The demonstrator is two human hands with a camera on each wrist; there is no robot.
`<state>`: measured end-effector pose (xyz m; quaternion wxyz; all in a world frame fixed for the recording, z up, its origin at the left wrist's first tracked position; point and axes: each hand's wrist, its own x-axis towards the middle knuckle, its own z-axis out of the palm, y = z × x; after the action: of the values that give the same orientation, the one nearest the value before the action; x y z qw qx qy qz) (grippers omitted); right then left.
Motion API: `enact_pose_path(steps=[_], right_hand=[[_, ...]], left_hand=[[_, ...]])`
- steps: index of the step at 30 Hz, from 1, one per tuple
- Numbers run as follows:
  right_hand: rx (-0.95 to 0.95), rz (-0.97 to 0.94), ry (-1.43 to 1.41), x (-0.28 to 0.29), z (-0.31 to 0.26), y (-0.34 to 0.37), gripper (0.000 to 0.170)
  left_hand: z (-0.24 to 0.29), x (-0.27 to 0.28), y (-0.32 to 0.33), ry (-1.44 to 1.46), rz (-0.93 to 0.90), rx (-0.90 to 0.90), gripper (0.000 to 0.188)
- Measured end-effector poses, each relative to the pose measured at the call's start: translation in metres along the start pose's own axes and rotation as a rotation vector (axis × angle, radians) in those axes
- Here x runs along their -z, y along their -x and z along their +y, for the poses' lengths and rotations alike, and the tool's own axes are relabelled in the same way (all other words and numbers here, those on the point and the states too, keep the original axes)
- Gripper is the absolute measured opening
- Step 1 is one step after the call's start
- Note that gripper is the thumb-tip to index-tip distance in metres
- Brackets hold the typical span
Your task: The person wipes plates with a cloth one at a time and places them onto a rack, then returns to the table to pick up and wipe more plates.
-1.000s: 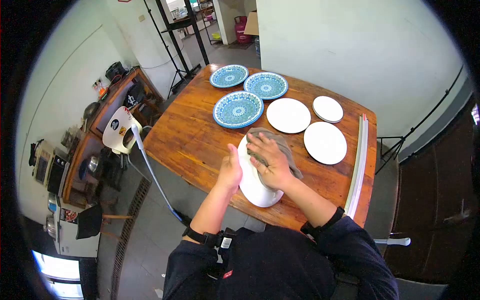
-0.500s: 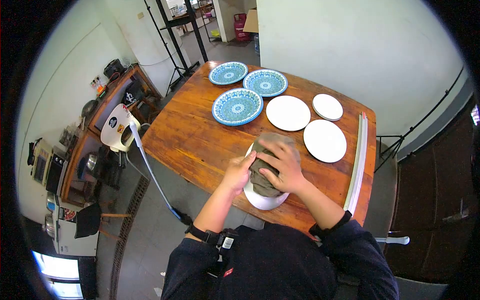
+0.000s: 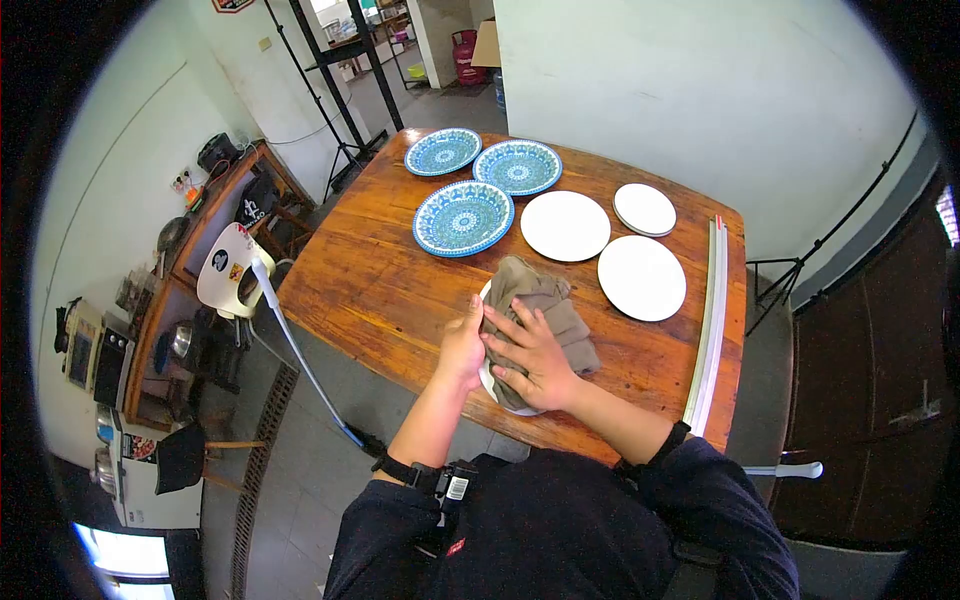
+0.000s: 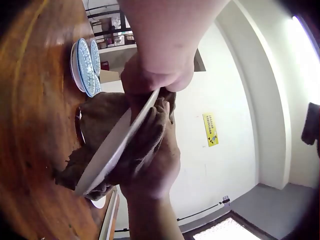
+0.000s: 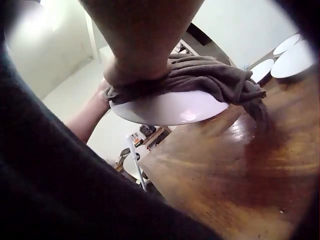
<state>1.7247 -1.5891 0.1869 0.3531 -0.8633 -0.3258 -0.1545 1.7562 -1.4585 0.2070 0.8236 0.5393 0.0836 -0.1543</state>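
A white plate (image 5: pixel 170 110) is held tilted above the near side of the wooden table (image 3: pixel 350 290). My left hand (image 3: pixel 462 345) grips the plate's left rim, thumb up along the edge. A grey-brown cloth (image 3: pixel 570 325) is draped over the plate and hides most of its face in the head view. With fingers spread and fairly straight, my right hand (image 3: pixel 535 360) presses the cloth against the plate. Folds of cloth hang past the rim in the right wrist view, and the plate's pale underside (image 4: pixel 107 155) shows in the left wrist view.
Patterned blue plates (image 3: pixel 463 218) sit at the far left of the table. White plates (image 3: pixel 565 226) lie beside them, with smaller ones (image 3: pixel 644 209) at the back right. A long white strip (image 3: pixel 708 330) runs along the right edge. A white chair (image 3: pixel 228 272) stands left.
My right hand has moved over the cloth, its fingers now spread wider and flatter. The cloth has shifted and covers more of the plate than a second ago. My left hand stays at the rim.
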Motion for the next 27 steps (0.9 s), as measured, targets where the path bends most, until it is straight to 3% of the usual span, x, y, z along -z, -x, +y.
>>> enact_pose_path(steps=[7,11,17,21,25,27], right_hand=[[0.14,-0.145,0.006,0.002,0.0,0.021,0.038],[0.145,-0.065,0.047,-0.004,0.013,0.039,0.041],[-0.031,0.169,0.041,-0.017,0.046,0.063,0.04],[-0.287,0.387,-0.233,-0.014,0.06,0.052,0.037],[-0.168,0.328,-0.01,-0.004,0.03,0.029,0.035],[-0.185,0.151,0.032,-0.001,0.005,0.021,0.037]], left_hand=[[-0.006,0.011,-0.011,0.003,0.036,-0.031,0.041],[-0.007,0.017,-0.015,0.027,0.011,-0.09,0.04],[0.006,0.016,-0.003,-0.034,0.0,-0.156,0.04],[0.008,0.015,-0.001,0.023,0.021,-0.235,0.036],[0.006,0.012,0.0,0.002,0.005,-0.272,0.038],[0.003,0.009,0.001,0.001,-0.006,-0.262,0.037]])
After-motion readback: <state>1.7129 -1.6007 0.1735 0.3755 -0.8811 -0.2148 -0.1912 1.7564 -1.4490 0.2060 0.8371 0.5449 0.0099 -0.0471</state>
